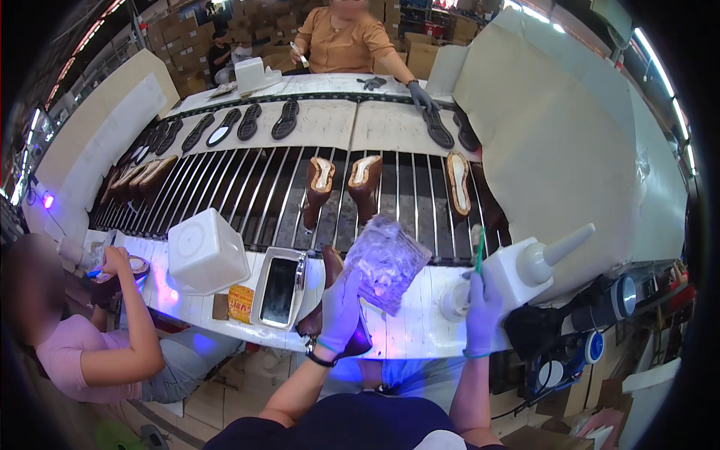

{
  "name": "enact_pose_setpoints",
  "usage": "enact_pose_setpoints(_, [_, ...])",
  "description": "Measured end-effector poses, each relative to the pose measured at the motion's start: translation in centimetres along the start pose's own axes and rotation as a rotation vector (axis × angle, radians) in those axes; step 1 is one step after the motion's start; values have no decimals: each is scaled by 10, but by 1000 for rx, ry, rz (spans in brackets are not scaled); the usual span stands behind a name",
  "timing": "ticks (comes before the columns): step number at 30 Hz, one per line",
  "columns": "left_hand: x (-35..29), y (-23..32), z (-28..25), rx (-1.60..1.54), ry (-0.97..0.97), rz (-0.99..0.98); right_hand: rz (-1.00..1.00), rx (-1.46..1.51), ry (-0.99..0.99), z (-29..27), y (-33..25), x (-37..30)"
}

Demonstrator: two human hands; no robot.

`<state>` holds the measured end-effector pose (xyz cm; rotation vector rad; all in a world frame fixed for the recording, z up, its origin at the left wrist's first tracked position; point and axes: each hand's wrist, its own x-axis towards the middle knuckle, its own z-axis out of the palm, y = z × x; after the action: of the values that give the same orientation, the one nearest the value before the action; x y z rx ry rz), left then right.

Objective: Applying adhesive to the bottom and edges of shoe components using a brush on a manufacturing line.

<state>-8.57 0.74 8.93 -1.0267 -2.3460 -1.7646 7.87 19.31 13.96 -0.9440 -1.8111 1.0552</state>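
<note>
gripping crumpled plastic (386, 259) over the worktop's (420, 330) back edge, i see, is the left hand (341, 309), while the right hand (484, 311) is closed round a brush (479, 256) toward the right edge.

Worktop (420, 330): across the lower centre of the frame. On it, left to right: tub (206, 251); packet (241, 303), just left of the tray (271, 325); smartphone (278, 291) inside the latter; nozzle bottle (517, 270), right. Rod rack (247, 195): behind; shoe uppers (362, 196) on it. Shoe soles (286, 120): row behind the rack, upper half.
</note>
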Motion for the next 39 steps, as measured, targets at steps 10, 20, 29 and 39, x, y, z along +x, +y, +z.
enact_pose_setpoints(10, [22,29,44,-102,-159,-161,314,570,-325,-19,-24,26])
enact_pose_setpoints(20, [2,56,79,-365,-71,-120,433,695,-368,-38,-5,2])
enact_pose_setpoints(29, [-2,67,84,-124,-67,113,309,362,-214,-13,6,-30])
enact_pose_setpoints(39, [-8,64,90,-141,-101,138,-12,50,-59,15,18,-29])
